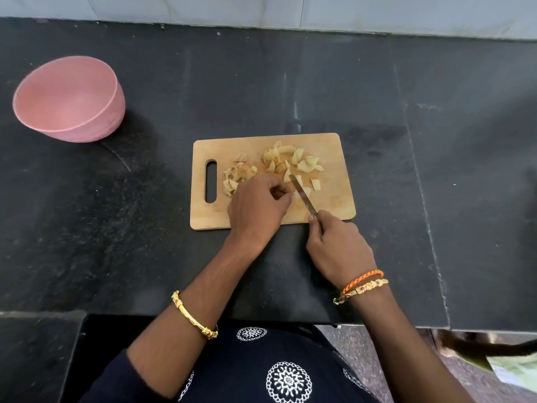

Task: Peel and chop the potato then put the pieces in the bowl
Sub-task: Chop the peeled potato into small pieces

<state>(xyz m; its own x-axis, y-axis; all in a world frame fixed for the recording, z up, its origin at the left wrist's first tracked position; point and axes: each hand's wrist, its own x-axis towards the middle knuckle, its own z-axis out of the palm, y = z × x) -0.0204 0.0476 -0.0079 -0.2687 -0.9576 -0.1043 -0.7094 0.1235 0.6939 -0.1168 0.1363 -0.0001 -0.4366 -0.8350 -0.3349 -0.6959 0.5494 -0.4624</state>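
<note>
A wooden cutting board [334,146] lies on the black counter. Several chopped potato pieces [293,159] are scattered over its middle and right. A small heap of peel scraps [236,175] sits near the handle slot. My left hand [257,206] rests on the board with fingers curled, pinching a pale potato piece [302,192] beside the blade. My right hand [338,247] grips the handle of a knife [302,197], whose blade points up-left across the board over that piece. An empty pink bowl [69,98] stands at the far left.
The black stone counter [436,170] runs to a pale wall at the back. Its front edge lies just below my wrists. A lower dark surface sits at the bottom left, and floor shows at the bottom right.
</note>
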